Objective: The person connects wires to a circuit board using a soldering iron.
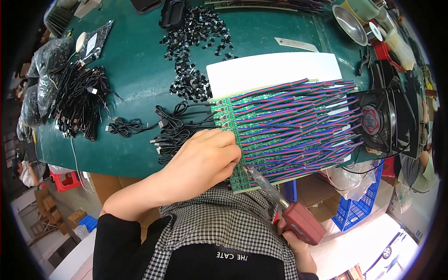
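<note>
My left hand (207, 154) rests over the left edge of a panel of green circuit boards (242, 179). Its fingers are pinched together, and what lies between them is hidden. My right hand (297, 243), partly covered by the tool, grips the red-brown handle of a soldering gun (303, 223). The gun's metal barrel slants up and left, its tip at the boards just beside my left fingers. Rows of multicoloured wires (294, 126) run right from the boards. Black USB cables (175, 135) lie to the left, several leading to the upper boards.
A white sheet (275, 70) lies behind the wires. Loose small black connectors (191, 56) are heaped at the far middle. A cable bundle (81, 100) and plastic bags (46, 56) lie left. A fan (375, 120) stands right, a metal dish (350, 25) far right, a blue crate (357, 207) below.
</note>
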`<state>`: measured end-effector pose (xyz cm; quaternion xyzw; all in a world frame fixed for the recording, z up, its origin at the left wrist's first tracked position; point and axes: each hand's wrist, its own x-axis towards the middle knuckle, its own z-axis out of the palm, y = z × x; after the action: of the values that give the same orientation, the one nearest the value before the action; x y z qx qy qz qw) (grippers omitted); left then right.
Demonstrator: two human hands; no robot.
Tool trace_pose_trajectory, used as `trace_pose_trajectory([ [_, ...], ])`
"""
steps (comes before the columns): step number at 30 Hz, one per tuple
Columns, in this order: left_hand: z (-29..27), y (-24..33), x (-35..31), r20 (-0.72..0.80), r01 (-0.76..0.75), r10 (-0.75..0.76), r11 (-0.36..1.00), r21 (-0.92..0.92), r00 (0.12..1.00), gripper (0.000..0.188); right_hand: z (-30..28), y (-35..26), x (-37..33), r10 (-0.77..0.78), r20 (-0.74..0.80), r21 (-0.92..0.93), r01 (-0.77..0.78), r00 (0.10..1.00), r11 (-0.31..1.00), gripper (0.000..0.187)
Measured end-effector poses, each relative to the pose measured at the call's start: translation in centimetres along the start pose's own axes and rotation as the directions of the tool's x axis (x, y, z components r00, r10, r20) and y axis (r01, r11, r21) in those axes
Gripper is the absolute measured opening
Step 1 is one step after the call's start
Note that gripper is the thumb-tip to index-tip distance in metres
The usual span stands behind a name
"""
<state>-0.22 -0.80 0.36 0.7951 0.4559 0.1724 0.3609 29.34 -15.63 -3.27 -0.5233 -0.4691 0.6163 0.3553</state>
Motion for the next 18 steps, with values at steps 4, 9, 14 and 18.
trace_pose_trajectory([
  [4, 0.0, 0.0, 0.1, -0.005, -0.003, 0.003, 1.000, 0.016, 1.000, 0.010, -0.1, -0.4, 1.3, -0.055, 0.060, 0.048, 0.052, 0.997, 0.997, 0.062],
  [9, -0.1, 0.0, 0.1, -0.004, 0.006, -0.006, 0.999, 0.037, 1.000, 0.009, -1.0, 1.0, -0.7, 0.065, 0.065, -0.155, -0.054, 0.996, 0.986, 0.058],
  [14, 0.5, -0.1, -0.3, -0.048, -0.028, 0.031, 0.997, 0.071, 0.998, 0.007, 0.9, -1.4, 0.4, 0.102, -0.124, 0.302, -0.061, 0.987, 0.951, 0.062],
  [18, 0.8, 0.2, -0.5, -0.068, -0.058, 0.070, 0.986, 0.158, 0.995, 0.009, -1.6, 2.2, -1.0, -0.076, -0.309, 0.155, 0.129, 0.948, 0.980, 0.065],
])
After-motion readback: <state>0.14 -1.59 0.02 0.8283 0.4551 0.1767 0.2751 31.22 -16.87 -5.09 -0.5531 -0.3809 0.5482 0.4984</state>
